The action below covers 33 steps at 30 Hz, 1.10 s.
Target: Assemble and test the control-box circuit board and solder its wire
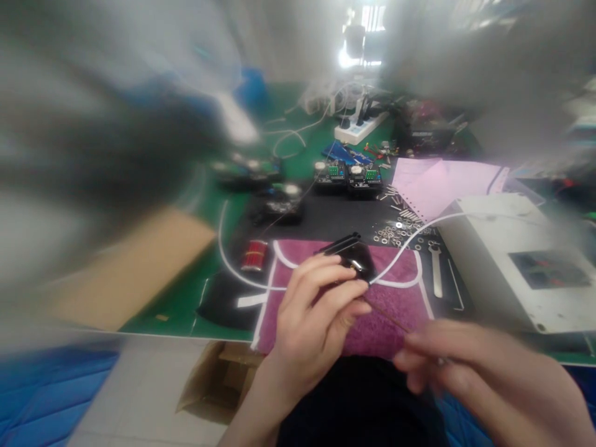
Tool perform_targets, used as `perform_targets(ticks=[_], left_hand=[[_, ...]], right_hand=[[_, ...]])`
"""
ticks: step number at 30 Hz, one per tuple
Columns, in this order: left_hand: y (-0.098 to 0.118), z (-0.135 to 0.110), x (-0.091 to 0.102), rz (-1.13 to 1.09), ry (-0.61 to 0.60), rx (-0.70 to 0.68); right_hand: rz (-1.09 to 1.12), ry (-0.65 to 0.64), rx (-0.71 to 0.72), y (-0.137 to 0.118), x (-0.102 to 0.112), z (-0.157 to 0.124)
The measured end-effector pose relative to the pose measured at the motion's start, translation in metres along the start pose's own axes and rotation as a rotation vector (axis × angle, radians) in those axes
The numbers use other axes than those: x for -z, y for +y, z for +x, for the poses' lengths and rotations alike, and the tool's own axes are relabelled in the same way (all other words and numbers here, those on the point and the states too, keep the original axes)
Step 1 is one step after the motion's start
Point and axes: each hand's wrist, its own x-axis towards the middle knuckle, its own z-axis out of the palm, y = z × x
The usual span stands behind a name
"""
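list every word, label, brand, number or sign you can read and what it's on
None can be read.
Black circuit boards: white markings, too small.
Dark device at the back: possible pale lettering, too blurred.
Pink papers: no legible writing.
Black housing on the purple cloth: no lettering visible.

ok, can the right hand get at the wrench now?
Probably yes: the wrench lies uncovered beyond the right hand, left of the pale box, with nothing seen across it. The hand seems to hold a thin rod, so may need freeing first.
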Motion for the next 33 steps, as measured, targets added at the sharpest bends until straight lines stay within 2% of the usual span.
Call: perform_targets(ticks=[3, 8, 14, 21, 24, 29, 31, 33], left_hand=[[-0.007, 0.005, -0.008, -0.010, 0.004, 0.061], [-0.009, 0.009, -0.020, 0.010, 0.036, 0.065], [-0.009, 0.010, -0.025, 0.021, 0.081, 0.084], [-0.010, 0.008, -0.027, 0.000, 0.110, 0.080], [-0.012, 0.006, -0.030, -0.008, 0.121, 0.081], [-0.015, 0.003, -0.034, -0.044, 0.169, 0.053], [-0.016, 0.002, -0.035, -0.057, 0.179, 0.041], [-0.016, 0.001, -0.037, -0.061, 0.177, 0.035]], right_hand=[[-0.107, 0.188, 0.013, 0.005, -0.009, -0.001], [-0.097, 0.279, -0.014, 0.005, -0.019, 0.000], [-0.113, 0.194, 0.011, 0.013, -0.015, 0.003], [-0.093, 0.198, -0.040, 0.009, -0.016, 0.006], [0.046, 0.121, -0.088, 0.003, -0.015, 0.013], [0.450, -0.104, -0.137, 0.002, -0.015, 0.025], [0.467, -0.088, -0.170, 0.003, -0.019, 0.026], [0.327, 0.037, -0.169, 0.002, -0.024, 0.026]])
